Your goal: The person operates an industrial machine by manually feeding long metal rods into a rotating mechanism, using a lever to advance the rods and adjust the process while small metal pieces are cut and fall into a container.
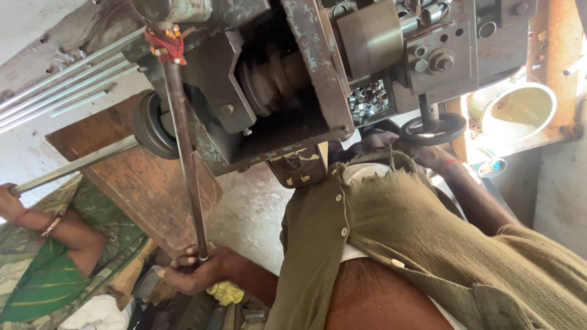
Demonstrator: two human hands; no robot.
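My left hand (192,272) is closed around the lower end of a long steel lever rod (183,153). The rod rises to a worn grey-green machine (293,122), with red thread (165,46) tied near its top. My right hand (422,156) reaches past my olive shirt and grips the rim of a small black handwheel (433,127) on the machine's right side. Part of that hand is hidden by the shirt. Above the wheel, several small shiny metal nuts (367,98) lie heaped inside the machine.
Another person in green cloth sits at the left, one hand (9,198) on a steel bar (73,165) fed into the machine. Long rods (61,85) lie at upper left. A wooden board (140,183), a pale bowl (520,110) and a yellow rag (226,292) are nearby.
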